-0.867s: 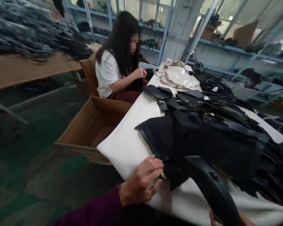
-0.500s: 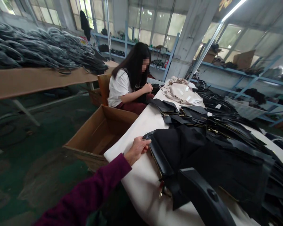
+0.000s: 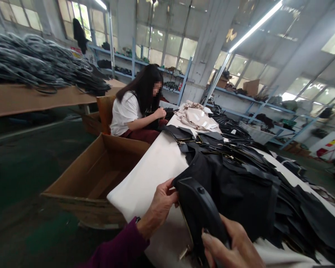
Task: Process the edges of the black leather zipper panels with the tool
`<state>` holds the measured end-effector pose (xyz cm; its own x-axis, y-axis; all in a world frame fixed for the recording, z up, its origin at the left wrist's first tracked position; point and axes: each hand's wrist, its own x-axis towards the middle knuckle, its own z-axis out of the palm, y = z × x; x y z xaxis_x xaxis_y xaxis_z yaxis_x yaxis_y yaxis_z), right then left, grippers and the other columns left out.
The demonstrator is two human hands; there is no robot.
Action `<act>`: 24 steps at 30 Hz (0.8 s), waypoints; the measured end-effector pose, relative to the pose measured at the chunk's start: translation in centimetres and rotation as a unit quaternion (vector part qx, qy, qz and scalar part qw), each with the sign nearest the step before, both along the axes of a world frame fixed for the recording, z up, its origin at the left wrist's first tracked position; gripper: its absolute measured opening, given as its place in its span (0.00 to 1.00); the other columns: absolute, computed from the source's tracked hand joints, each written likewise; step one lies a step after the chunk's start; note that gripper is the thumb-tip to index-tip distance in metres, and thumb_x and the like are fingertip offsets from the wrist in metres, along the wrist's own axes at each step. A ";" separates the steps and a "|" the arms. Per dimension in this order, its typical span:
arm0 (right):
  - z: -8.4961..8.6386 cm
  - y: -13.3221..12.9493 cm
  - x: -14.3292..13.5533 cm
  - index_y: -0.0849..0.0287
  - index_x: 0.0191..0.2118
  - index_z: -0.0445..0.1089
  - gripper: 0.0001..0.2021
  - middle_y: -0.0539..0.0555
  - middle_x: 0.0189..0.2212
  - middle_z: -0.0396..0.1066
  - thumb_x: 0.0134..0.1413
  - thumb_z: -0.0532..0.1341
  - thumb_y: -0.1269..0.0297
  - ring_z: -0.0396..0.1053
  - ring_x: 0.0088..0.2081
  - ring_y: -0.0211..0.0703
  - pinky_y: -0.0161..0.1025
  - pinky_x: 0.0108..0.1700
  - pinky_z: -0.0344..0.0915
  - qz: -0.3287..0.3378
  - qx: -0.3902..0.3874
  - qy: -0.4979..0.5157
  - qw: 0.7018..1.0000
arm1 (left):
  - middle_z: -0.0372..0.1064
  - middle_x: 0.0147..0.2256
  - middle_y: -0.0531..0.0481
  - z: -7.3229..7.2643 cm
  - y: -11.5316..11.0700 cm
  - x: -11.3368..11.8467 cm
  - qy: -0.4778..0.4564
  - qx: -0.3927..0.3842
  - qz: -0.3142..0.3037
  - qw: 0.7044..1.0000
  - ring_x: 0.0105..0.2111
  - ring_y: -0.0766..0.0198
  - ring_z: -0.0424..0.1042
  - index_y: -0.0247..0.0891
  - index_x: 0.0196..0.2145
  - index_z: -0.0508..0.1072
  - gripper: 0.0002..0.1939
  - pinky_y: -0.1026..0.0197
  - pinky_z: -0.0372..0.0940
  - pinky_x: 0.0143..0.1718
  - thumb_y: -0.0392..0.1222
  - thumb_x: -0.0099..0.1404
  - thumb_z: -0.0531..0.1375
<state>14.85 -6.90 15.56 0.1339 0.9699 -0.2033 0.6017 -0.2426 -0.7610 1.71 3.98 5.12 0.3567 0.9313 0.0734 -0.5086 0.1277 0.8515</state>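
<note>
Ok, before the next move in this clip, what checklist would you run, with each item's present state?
1. Left hand has the black fabric by its edge: ok, fingertips are at the near corner.
2. Right hand has hold of the curved black piece: ok, thumb and fingers are on its lower part.
3. Left fingertips well apart from the curved black piece: not ok, they are right beside its upper end.
4. Metal pull free of snags: cannot tell, it is blurred.
5. Co-worker's hands away from both hands: ok, they are at the table's far side.
</note>
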 end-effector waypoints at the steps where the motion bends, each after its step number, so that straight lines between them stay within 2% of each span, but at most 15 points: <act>1: 0.1 0.4 -0.2 0.58 0.26 0.65 0.09 0.45 0.13 0.64 0.50 0.55 0.59 0.64 0.18 0.38 0.33 0.23 0.62 0.024 -0.001 0.020 1.000 | 0.60 0.21 0.55 -0.2 -0.4 0.1 0.002 0.000 -0.010 1.000 0.19 0.74 0.56 0.31 0.32 0.70 0.09 0.69 0.52 0.19 0.38 0.52 0.61; 4: 0.6 0.9 0.0 0.58 0.26 0.61 0.10 0.43 0.12 0.61 0.53 0.53 0.59 0.62 0.16 0.35 0.31 0.21 0.60 0.042 0.019 0.043 0.998 | 0.59 0.19 0.55 -0.7 -1.4 0.5 0.004 -0.009 -0.030 0.999 0.18 0.74 0.56 0.30 0.28 0.69 0.09 0.68 0.53 0.18 0.40 0.53 0.62; 9: 1.3 -0.5 0.9 0.56 0.23 0.60 0.10 0.44 0.14 0.62 0.51 0.56 0.59 0.63 0.18 0.37 0.32 0.23 0.61 0.016 0.011 0.012 1.000 | 0.60 0.21 0.55 -0.6 -1.8 0.8 -0.009 -0.014 -0.018 1.000 0.18 0.73 0.57 0.31 0.30 0.69 0.08 0.68 0.54 0.18 0.39 0.54 0.61; 12: 1.2 -1.4 0.9 0.56 0.23 0.62 0.08 0.44 0.14 0.62 0.49 0.57 0.61 0.63 0.19 0.37 0.32 0.23 0.61 -0.002 -0.012 0.011 1.000 | 0.60 0.21 0.55 -0.5 -2.0 0.9 -0.013 0.010 -0.049 0.999 0.18 0.74 0.56 0.31 0.30 0.69 0.08 0.69 0.54 0.19 0.40 0.55 0.61; 14: 0.9 -1.3 0.8 0.57 0.25 0.62 0.07 0.43 0.14 0.61 0.50 0.56 0.63 0.62 0.17 0.35 0.31 0.22 0.60 0.013 -0.004 0.043 0.999 | 0.60 0.21 0.55 -0.6 -2.4 1.0 -0.013 0.018 -0.067 0.998 0.19 0.74 0.57 0.31 0.28 0.69 0.08 0.69 0.54 0.19 0.40 0.55 0.61; 17: 0.6 -0.8 1.0 0.58 0.27 0.62 0.06 0.42 0.13 0.62 0.52 0.56 0.64 0.61 0.16 0.34 0.30 0.21 0.59 0.024 0.011 0.080 0.996 | 0.60 0.20 0.55 -1.0 -2.7 1.2 -0.001 -0.004 -0.057 0.998 0.18 0.74 0.57 0.32 0.27 0.68 0.07 0.69 0.54 0.18 0.39 0.54 0.61; 21: 0.8 -1.9 1.8 0.59 0.27 0.61 0.06 0.42 0.13 0.61 0.51 0.56 0.64 0.60 0.16 0.34 0.31 0.20 0.60 -0.008 0.009 0.089 0.996 | 0.60 0.18 0.57 -1.2 -1.2 1.0 0.034 -0.041 0.008 0.999 0.16 0.75 0.55 0.32 0.27 0.68 0.09 0.70 0.52 0.16 0.40 0.51 0.63; 24: 1.3 -4.0 2.5 0.59 0.26 0.61 0.07 0.43 0.14 0.61 0.52 0.54 0.63 0.60 0.17 0.34 0.32 0.22 0.60 -0.029 0.002 0.068 0.997 | 0.62 0.19 0.56 0.2 1.9 0.5 0.057 -0.039 0.043 0.997 0.17 0.73 0.58 0.31 0.29 0.69 0.12 0.69 0.55 0.18 0.41 0.48 0.64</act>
<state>17.37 -10.87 16.86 0.1608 0.9621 -0.2203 0.4780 -0.2712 -0.8354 2.18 5.93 5.30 0.2764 0.9604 -0.0362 -0.4210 0.1548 0.8938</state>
